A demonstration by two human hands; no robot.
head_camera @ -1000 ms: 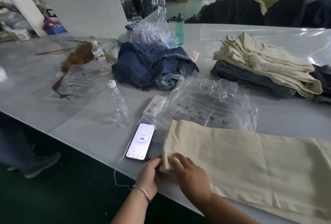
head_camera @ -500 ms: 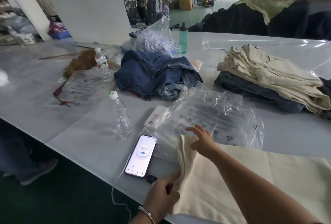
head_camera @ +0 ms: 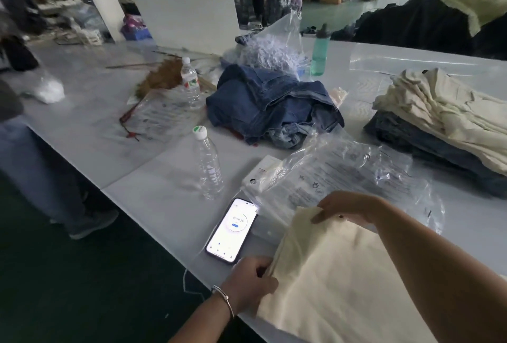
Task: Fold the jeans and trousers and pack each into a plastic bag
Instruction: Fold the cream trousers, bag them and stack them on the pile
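Pinching cream trousers (head_camera: 343, 282), both grips (head_camera: 249, 279) (head_camera: 348, 205) work over a white table (head_camera: 153, 200) indoors.

We're looking at soft, dim indoor light, with bright daylight pouring in from the open doorway far back right. Glare streaks the clear plastic sheet (head_camera: 411, 58) on the white table (head_camera: 153, 194). Wide-angle bending warps the edges, motion blur smears everything, and the phone screen (head_camera: 233, 228) glows overexposed.

Phone (head_camera: 232, 228), bottle (head_camera: 209, 164) crowd left; plastic bags (head_camera: 343, 175) block ahead.
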